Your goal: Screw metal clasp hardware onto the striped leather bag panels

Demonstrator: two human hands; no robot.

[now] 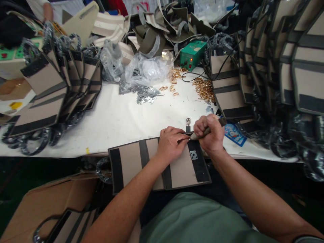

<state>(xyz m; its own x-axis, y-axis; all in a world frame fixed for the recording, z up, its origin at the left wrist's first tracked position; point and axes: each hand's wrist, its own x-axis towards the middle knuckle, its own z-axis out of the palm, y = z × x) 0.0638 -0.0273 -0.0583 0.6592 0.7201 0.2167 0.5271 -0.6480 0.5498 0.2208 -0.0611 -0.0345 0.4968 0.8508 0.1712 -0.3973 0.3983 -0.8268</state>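
Observation:
A flat bag panel (181, 172), beige with dark strips and edges, lies across the table's front edge and overhangs it. My left hand (170, 143) rests on its upper part, fingers bent together at the top edge. A thick pen-like tool (197, 134) with a dark rear end and pale tapered tip is gripped in my right hand (210, 131). Its tip meets the panel's top edge beside my left fingertips; any small part there is hidden. A square metal plate (193, 155) sits on the right dark strip. Just beyond the edge stands a metal clasp on a dark tab (188, 123).
Stacked bag panels with wrapped handles stand at left (48, 98) and right (265, 67). Silver plates (148, 94), gold hardware (204, 88) and a green power box (193, 54) occupy the table's back. A cardboard box (58, 199) sits below left. Another person's arm (48, 11) shows far left.

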